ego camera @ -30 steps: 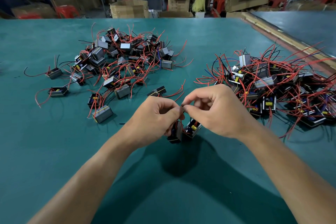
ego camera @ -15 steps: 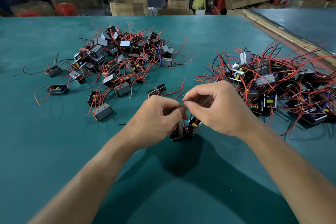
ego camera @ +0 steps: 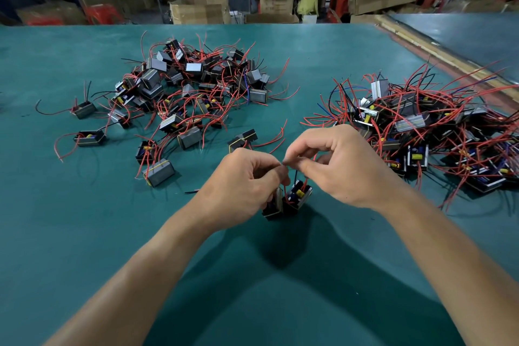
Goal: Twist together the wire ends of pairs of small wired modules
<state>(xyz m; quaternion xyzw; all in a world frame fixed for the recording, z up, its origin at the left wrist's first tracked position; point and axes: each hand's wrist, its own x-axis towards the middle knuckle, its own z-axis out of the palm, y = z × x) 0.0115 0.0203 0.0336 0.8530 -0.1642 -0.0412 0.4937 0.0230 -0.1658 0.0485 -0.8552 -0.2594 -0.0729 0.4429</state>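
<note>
Two small black wired modules (ego camera: 289,199) hang side by side just above the green table (ego camera: 84,233), below my hands. Thin red and black wires rise from them to my fingertips. My left hand (ego camera: 241,185) pinches the wire ends between thumb and forefinger. My right hand (ego camera: 339,166) pinches the same wire ends from the right, fingertip to fingertip with the left. The joint itself is mostly hidden by my fingers.
A loose pile of modules with red wires (ego camera: 185,90) lies at the back left, with strays near it (ego camera: 158,175). A denser tangled pile (ego camera: 427,132) lies at the right. Cardboard boxes (ego camera: 199,10) and people stand beyond the table's far edge.
Both hands have stayed together over the two modules. My right fingers have shifted slightly on the wire ends, and the modules hang a little differently.
</note>
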